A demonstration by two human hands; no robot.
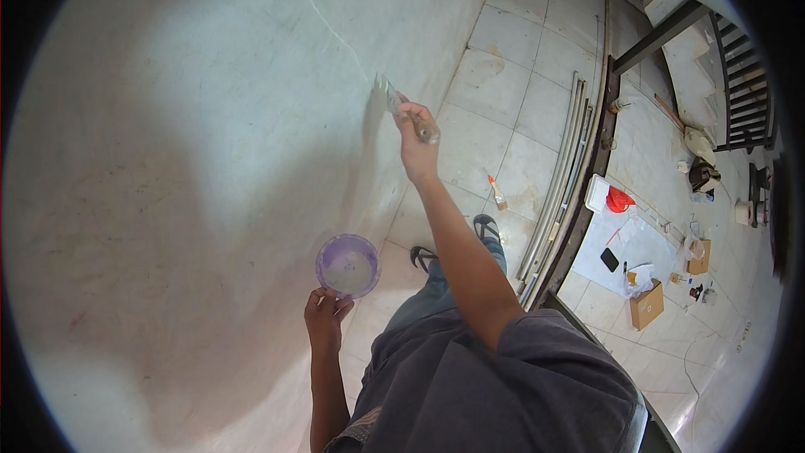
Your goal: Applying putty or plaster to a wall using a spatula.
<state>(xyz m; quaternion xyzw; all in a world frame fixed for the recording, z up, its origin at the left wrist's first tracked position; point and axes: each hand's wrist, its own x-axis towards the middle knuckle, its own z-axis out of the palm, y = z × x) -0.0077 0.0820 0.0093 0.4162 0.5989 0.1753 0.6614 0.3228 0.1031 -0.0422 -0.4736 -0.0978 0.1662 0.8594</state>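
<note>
My right hand (415,149) is wrapped round the handle of a putty knife (389,96), its blade at the pale plastered wall (210,117). From the blade, a thin whitish crack line (317,11) runs up the wall to the upper left. Lower down, the fingers of my left hand (323,319) grip the near rim of a purple plastic bowl (321,278). Some greyish-white paste shows in the bottom of the bowl. Whether the bowl touches the wall, I cannot tell.
A paintbrush (498,193) lies on the tiled floor (503,92) by my sandalled feet. Long metal pipes (558,176) lie along a dark raised edge (587,184). Beyond it are a phone (610,260), a cardboard box (647,306), a red bag (619,200) and a dark railing (745,84).
</note>
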